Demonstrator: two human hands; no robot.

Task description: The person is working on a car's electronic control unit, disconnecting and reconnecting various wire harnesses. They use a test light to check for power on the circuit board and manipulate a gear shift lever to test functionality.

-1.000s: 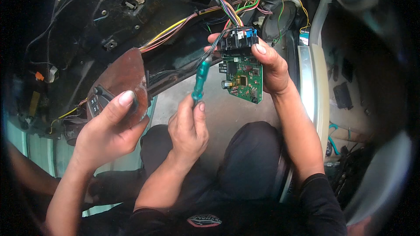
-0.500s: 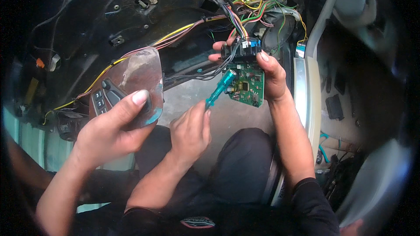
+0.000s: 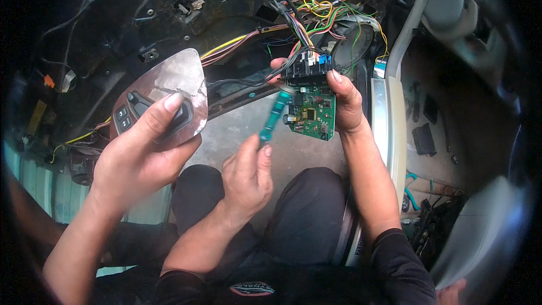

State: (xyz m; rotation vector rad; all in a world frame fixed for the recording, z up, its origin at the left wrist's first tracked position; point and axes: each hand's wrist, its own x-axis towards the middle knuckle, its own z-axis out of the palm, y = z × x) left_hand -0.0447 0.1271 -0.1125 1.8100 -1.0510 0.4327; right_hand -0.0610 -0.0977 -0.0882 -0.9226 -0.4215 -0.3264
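My left hand is closed round the lower end of a screwdriver, whose green translucent handle points up, smeared by motion. The handle's butt lies close to the black connector housing; I cannot tell whether they touch. My right hand grips a green circuit board by this housing, thumb in front and fingertips showing behind its left side. Several coloured wires run from plugs at its top. Another person's hand at the left holds a worn switch panel, thumb on its front.
A dark, bare car door with a loose wiring bundle spans the far side. A metal door sill runs along the right. Beyond it are a grey seat and a black part on the car floor.
The screwdriver handle has swung left and more upright, off the board's face. The board has shifted slightly left. The other person's switch panel has risen and tilted.
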